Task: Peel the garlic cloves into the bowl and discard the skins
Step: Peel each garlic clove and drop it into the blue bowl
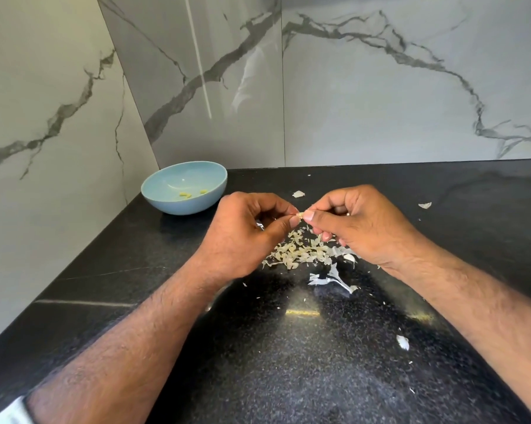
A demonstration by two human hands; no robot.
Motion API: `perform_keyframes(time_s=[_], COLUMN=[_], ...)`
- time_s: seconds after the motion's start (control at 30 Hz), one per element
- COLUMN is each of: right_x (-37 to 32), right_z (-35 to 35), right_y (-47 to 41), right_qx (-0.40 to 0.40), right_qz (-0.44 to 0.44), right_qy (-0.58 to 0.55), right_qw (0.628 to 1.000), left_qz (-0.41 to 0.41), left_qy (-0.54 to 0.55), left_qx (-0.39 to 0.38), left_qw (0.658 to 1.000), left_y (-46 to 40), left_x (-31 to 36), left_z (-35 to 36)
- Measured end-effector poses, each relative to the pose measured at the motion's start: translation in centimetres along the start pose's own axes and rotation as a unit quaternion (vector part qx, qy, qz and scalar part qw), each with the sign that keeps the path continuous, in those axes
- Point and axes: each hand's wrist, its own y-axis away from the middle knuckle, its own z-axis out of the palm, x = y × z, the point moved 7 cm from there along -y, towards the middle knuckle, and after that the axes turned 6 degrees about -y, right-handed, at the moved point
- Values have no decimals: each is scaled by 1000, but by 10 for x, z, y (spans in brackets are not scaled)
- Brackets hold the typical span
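A small garlic clove (pixel 300 214) is pinched between the fingertips of my left hand (pixel 245 234) and my right hand (pixel 355 228), held above the black counter. Most of the clove is hidden by my fingers. Directly under my hands lies a pile of pale garlic skins (pixel 300 254). A light blue bowl (pixel 166 200) stands at the back left near the wall corner, with a few peeled yellowish cloves (pixel 186 194) inside.
Loose skin scraps lie scattered on the black counter (pixel 288 362): one larger white piece (pixel 331 280) in front of the pile, others at the right (pixel 425 205) and near front (pixel 402 342). Marble walls close off the back and left side.
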Motion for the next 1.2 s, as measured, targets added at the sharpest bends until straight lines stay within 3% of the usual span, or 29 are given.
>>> perform_keyframes(time_s=[0.67, 1.0, 1.2], right_x=[-6, 8, 13], right_z=[6, 5, 6], right_y=[9, 2, 3], right_qx=[37, -2, -16], right_qz=[-26, 18, 85], right_qy=[81, -29, -200], right_qw=[996, 999, 976], left_qz=[-69, -107, -167], left_qy=[-43, 49, 174], left_qx=[25, -3, -14], left_qw=[996, 993, 970], left_y=[-1, -1, 1], left_x=[-5, -11, -18], left_z=[3, 8, 15])
